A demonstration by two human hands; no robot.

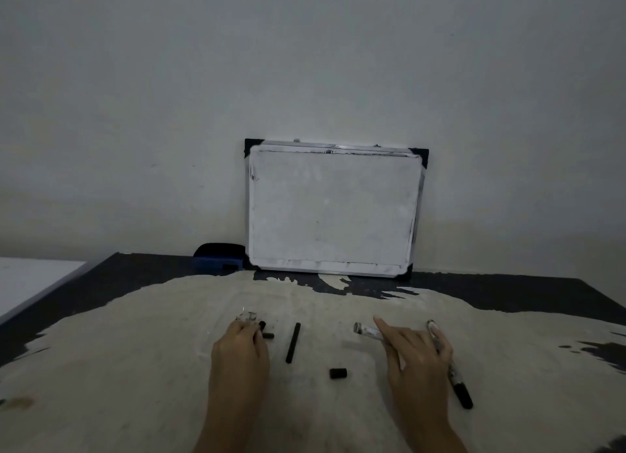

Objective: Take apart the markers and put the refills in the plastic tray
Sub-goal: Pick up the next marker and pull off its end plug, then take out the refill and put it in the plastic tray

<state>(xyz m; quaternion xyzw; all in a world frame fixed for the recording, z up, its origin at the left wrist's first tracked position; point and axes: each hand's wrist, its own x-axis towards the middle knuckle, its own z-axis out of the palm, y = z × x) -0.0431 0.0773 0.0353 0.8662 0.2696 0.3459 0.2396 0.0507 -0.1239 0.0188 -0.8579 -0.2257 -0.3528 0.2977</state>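
the black refill (293, 342) lies loose between both hands, long axis toward the desk's far edge, nearer the left hand (244, 346), which is curled on small black parts, while the right hand (415, 354) is spread flat over an emptied barrel (367, 331).

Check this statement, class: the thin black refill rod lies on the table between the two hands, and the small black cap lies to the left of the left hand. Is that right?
Not quite. The head view shows the thin black refill rod between the left hand and the right hand, but the small black cap also lies between the hands, nearer the person than the rod, not left of the left hand.
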